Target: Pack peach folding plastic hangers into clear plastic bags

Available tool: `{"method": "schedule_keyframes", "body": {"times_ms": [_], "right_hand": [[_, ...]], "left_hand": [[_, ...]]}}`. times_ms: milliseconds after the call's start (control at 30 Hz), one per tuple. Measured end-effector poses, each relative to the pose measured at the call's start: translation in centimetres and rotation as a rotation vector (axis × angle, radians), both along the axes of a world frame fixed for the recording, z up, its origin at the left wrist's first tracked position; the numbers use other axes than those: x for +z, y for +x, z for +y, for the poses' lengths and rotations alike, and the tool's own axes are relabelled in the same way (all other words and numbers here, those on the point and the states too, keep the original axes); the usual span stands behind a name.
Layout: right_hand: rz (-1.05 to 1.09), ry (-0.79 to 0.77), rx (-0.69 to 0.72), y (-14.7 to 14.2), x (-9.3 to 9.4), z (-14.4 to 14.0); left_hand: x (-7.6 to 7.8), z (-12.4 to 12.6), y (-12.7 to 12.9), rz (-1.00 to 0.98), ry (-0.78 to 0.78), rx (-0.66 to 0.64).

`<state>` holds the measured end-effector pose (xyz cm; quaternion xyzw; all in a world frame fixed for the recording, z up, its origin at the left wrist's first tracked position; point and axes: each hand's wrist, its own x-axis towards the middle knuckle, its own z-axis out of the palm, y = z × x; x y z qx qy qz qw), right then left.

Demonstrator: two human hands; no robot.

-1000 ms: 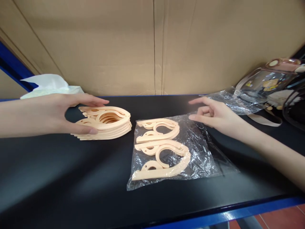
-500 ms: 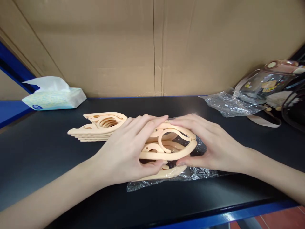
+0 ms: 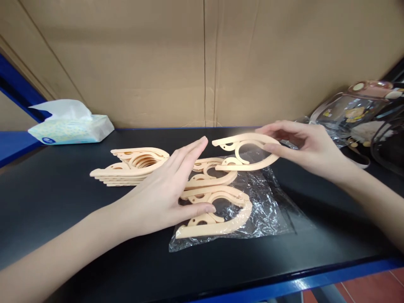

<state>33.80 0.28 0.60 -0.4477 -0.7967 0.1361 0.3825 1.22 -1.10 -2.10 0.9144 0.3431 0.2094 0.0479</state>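
Note:
My right hand (image 3: 299, 143) pinches the rounded end of a peach-coloured folding clothes hanger (image 3: 252, 138), raised over the far side of a clear plastic bag (image 3: 268, 210). My left hand (image 3: 176, 189) has its fingers stretched out and thumb apart, with nothing held. It hovers at the left ends of more folded hangers (image 3: 233, 228) lying on or in the bag; I cannot tell which. Part of these hangers is hidden behind the left hand. Just left of that hand sits a neat stack of matching hangers (image 3: 126, 172).
A tissue pack (image 3: 72, 128) stands at the back left of the black table (image 3: 47, 198). At the back right are a clear bottle with a strap (image 3: 344, 113) and crumpled plastic. A cardboard wall (image 3: 142, 63) rises behind, and a blue edge (image 3: 299, 284) runs along the front.
My right hand has moved up and right, carrying one hanger off the others. My left hand has let go and its fingers have opened. The hangers on the bag are now more visible.

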Motion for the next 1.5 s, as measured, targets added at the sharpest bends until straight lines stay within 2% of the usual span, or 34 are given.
{"method": "schedule_keyframes", "body": {"times_ms": [133,300,500,733,1100,1233,1300,1400,1500], "right_hand": [[0.083,-0.15,0.005,0.0,-0.6,0.9],[0.01,-0.276,0.047,-0.6,-1.9,1.2],[-0.187,-0.215,0.061,-0.7,-2.5,1.0],[-0.346,-0.014,0.117,-1.6,-3.4,0.5],[-0.306,-0.114,0.092,-2.2,-3.5,0.6],[-0.295,-0.136,0.067,-2.2,-3.3,0.6],[-0.298,-0.131,0.051,-1.8,-2.8,0.7],[-0.312,-0.12,0.009,-0.3,-1.3,1.1],[-0.323,-0.124,0.008,2.0,0.7,1.1]], "left_hand": [[-0.3,-0.2,0.3,0.029,0.002,-0.039],[0.2,-0.2,0.7,0.098,0.004,-0.108],[0.2,-0.1,0.7,0.148,-0.022,-0.13],[-0.2,0.0,0.7,0.118,-0.031,-0.139],[0.2,0.4,0.8,0.084,-0.088,-0.218],[0.1,0.2,0.6,0.081,-0.096,-0.227],[0.0,0.1,0.4,0.078,-0.111,-0.192],[-0.1,-0.2,-0.1,0.096,-0.156,-0.11],[0.0,-0.1,-0.7,0.153,-0.202,-0.091]]}}
